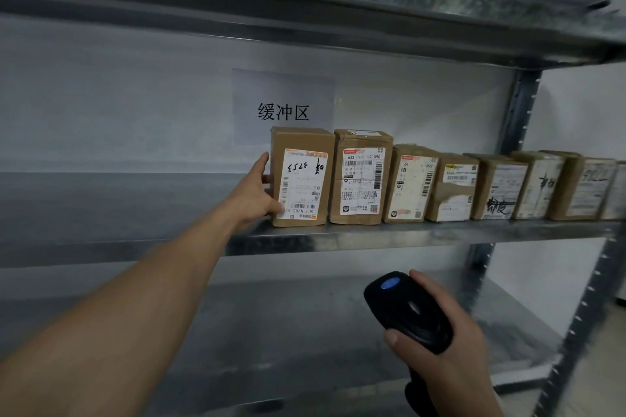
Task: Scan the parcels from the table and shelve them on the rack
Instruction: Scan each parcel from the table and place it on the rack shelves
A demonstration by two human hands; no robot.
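Left hand (259,191) grips upright box (303,179) at row's left end, fingers probably behind it; right hand (450,349) wraps scanner (408,310), well below. We'd release leftward.

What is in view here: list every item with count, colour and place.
rack: one, grey metal, fills the view
parcels: at least seven, brown cardboard with white labels, in a row on its middle level
paper sign: one, white with black characters, back wall above the row
scanner: one, black with blue button, low right
left hand: one, grips the leftmost parcel by its left edge
right hand: one, holds the scanner
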